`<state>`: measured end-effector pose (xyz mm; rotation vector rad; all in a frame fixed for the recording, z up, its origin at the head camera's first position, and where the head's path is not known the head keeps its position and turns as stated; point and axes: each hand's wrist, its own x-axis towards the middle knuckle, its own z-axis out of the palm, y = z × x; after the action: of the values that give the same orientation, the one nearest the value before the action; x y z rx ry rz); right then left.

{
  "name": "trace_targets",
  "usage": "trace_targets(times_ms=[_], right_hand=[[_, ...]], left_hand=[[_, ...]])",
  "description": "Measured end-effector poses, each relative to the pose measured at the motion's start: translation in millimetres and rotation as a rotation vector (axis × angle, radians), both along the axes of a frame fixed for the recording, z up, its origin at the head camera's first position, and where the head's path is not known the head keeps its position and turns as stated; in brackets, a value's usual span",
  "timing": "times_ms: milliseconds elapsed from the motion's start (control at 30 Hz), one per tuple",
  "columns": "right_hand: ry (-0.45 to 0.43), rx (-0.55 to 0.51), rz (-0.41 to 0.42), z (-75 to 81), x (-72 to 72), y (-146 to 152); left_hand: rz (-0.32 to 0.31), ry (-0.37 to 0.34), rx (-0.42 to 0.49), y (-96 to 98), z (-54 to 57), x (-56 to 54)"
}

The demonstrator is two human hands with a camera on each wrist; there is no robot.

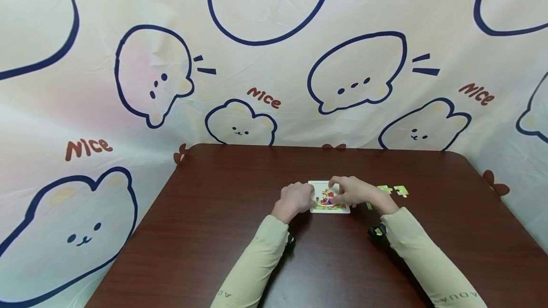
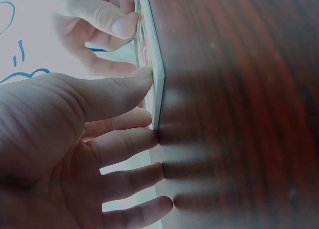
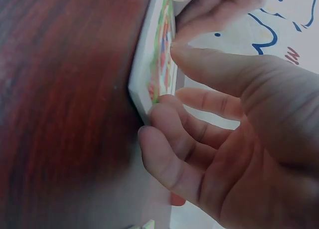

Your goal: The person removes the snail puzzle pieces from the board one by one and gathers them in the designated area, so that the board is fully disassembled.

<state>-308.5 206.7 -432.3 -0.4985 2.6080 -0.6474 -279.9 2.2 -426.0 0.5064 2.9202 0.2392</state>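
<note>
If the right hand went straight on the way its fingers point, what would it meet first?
The right hand would most likely meet the jigsaw puzzle board at its fingertips; exact contact is hard to judge. The left hand lies farther along, at the board's left edge.

White-rimmed, multicoloured puzzle (image 1: 327,197); lime-green pieces (image 1: 401,191); reddish-brown, wood-grained table (image 1: 214,227); pale green sleeves (image 1: 262,246); navy-outlined, bear-patterned cloth (image 1: 291,70)
</note>
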Motion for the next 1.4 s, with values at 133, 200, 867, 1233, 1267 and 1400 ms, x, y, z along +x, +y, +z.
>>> trace_targets(times_ms=[133,200,867,1233,1267,1400], right_hand=[[0.001,-0.010,0.008,-3.1,-0.2,0.3],[0.002,-0.019,0.013,-3.6,0.1,0.8],[0.007,-0.008,0.012,-5.7,-0.9,-6.4],[-0.038,-0.076,0.028,-6.8,-5.1,-6.5],[-0.042,-0.080,0.026,-7.2,-5.6,-6.7],[-0.038,-0.082,0.027,-8.3,-7.9,-7.6]], left_hand=[[-0.003,-0.003,0.002,0.4,0.1,0.3],[-0.005,-0.005,0.002,0.8,0.0,0.4],[-0.023,0.025,-0.027,3.5,-1.2,0.0],[-0.013,0.013,-0.007,2.2,-0.7,0.3],[-0.011,0.010,-0.005,1.9,-0.5,0.2],[-0.013,0.002,-0.002,0.8,-0.2,-0.4]])
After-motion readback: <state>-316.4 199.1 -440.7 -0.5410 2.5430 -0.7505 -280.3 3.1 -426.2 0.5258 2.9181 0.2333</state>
